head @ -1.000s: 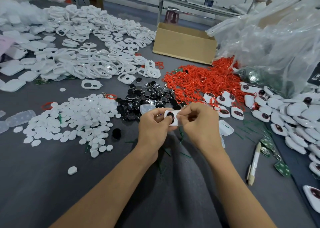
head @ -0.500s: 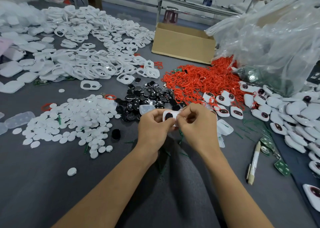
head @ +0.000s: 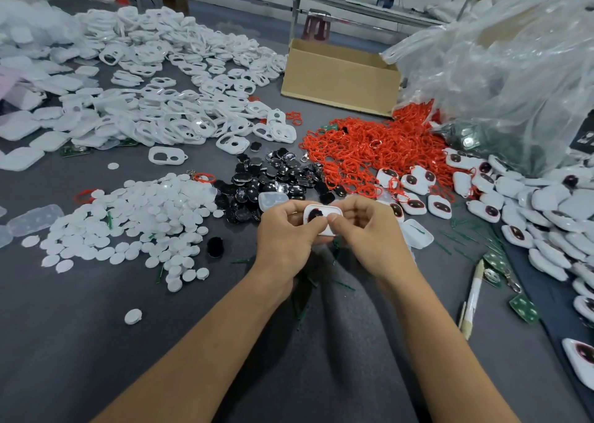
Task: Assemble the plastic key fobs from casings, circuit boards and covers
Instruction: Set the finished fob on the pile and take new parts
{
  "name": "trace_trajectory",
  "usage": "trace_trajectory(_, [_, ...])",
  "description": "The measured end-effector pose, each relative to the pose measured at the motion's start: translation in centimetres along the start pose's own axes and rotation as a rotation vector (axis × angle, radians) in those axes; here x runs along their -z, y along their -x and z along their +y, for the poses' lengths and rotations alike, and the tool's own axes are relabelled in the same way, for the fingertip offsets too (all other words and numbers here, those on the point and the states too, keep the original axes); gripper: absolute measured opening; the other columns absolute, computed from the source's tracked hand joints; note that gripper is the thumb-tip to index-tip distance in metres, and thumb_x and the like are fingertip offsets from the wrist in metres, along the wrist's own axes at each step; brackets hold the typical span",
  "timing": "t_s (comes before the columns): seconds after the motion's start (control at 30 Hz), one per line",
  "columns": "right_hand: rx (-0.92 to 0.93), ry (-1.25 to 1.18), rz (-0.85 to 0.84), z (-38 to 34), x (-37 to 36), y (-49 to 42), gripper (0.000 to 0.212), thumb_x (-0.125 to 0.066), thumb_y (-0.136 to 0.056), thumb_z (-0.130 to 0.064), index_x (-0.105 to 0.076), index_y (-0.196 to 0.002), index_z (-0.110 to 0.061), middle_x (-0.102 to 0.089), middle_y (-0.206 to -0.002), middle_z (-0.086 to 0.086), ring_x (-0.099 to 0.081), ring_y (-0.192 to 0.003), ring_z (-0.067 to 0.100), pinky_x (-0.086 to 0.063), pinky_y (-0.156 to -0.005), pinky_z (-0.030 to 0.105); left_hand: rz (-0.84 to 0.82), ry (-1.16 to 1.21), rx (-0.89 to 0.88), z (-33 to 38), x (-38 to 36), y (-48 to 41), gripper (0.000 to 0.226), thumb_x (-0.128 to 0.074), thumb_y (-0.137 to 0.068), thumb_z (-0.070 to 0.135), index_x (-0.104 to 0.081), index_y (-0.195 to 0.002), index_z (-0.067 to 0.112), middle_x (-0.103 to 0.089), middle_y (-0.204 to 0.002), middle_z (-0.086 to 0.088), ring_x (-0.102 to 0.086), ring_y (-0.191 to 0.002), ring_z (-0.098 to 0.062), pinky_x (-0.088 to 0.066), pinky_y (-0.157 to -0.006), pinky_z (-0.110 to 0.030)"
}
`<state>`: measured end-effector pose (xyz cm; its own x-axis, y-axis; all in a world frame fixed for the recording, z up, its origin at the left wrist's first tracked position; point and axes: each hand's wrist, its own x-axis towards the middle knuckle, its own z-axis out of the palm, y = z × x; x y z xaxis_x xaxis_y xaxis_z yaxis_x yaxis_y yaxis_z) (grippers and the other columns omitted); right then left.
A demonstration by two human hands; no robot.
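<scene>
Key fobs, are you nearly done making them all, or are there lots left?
Not nearly. Done: a heap of closed fobs lies on the right. In hand: the left hand and right hand grip one white casing with a black piece in it. Left: big piles of white casings, black pieces, white discs and red rings wait unused.
</scene>
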<state>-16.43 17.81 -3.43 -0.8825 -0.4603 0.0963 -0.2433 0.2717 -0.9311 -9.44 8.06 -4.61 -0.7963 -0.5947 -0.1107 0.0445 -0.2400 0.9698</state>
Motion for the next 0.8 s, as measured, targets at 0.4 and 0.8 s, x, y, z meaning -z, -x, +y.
trace_trajectory(0.4, [0.011, -0.039, 0.025, -0.1, -0.2, 0.2, 0.014, -0.063, -0.084, 0.000, -0.067, -0.083, -0.013, -0.062, -0.066, -0.003, -0.055, -0.062, 0.010, -0.045, -0.060, 0.026, -0.014, 0.041, -0.001, -0.1, 0.2, -0.2, 0.015, -0.059, -0.090, -0.003, -0.065, -0.103, 0.002, -0.071, -0.098, -0.018, -0.072, -0.086, -0.025, -0.060, -0.077, -0.039])
trace_trajectory(0.8, [0.190, 0.136, 0.288, -0.3, 3.1, -0.8, 0.021, -0.055, -0.091, -0.004, -0.064, -0.105, -0.017, -0.064, -0.088, -0.006, -0.054, -0.071, -0.002, -0.040, -0.063, 0.006, 0.022, 0.201, 0.104, 0.5, 0.2, -0.4, 0.014, -0.055, -0.091, -0.006, -0.067, -0.096, 0.000, -0.070, -0.087, -0.008, -0.071, -0.070, -0.018, -0.059, -0.061, -0.023])
